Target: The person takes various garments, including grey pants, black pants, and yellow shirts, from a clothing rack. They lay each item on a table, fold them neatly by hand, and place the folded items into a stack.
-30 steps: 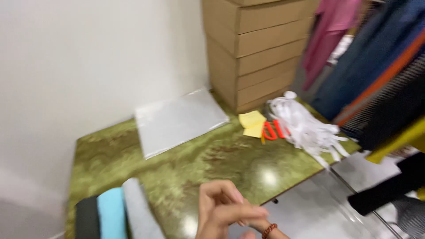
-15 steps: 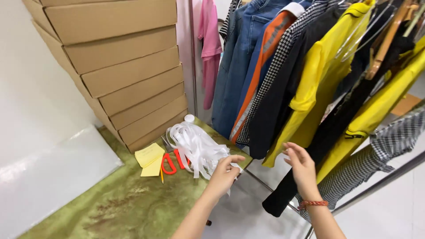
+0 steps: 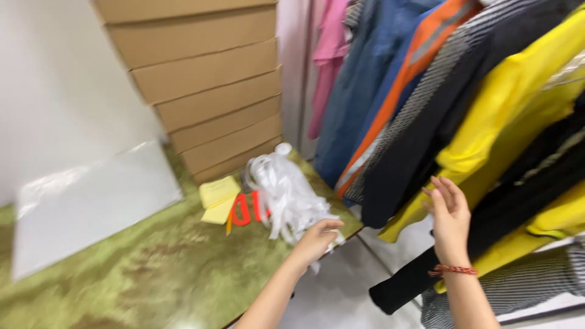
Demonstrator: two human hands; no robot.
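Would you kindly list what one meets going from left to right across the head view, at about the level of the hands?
White sheet → yellow notes → red-handled scissors → bundle of white strips → left hand touching that bundle → right hand by the hanging garments.

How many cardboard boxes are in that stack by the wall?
6 in view, stacked flat on the green table against the wall: bottom box, then. More may continue above the frame.
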